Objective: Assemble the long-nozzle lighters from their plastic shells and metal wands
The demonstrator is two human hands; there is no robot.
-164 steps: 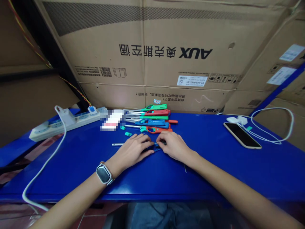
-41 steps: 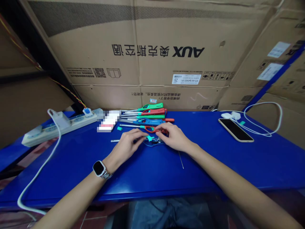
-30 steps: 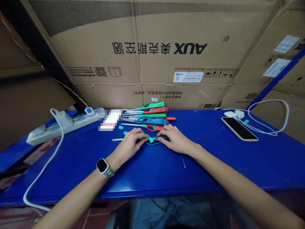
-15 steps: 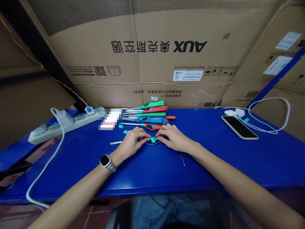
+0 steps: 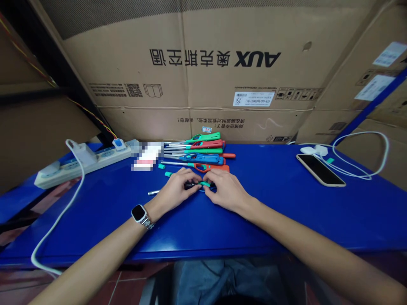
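Note:
A stick lighter lies across the blue table, its metal tube (image 5: 154,192) poking out left of my left hand (image 5: 178,189). That hand is closed, with thumb and fingers pinching the lighter's black part (image 5: 190,185). My right hand (image 5: 228,191) is closed over the lighter's other end, fingertips at a teal piece (image 5: 206,184) between the hands. Part of a blue loop shows just below it. The right hand hides most of the handle. Beyond the hands lie several finished-looking stick lighters, among them an orange one (image 5: 216,168), a blue one (image 5: 208,159) and a green one (image 5: 206,137).
Two loose teal caps (image 5: 168,174) lie beyond my left hand. A white power strip (image 5: 101,159) with a cable runs along the left. A phone (image 5: 321,170) and a white charging cable (image 5: 381,134) lie at the right. A cardboard box (image 5: 197,84) stands behind the table (image 5: 273,228).
My right hand has shifted left and closed in over the lighter's handle end, nearer my left hand. The thin wire-like strand seen below the right wrist no longer shows. The left hand stays about where it was.

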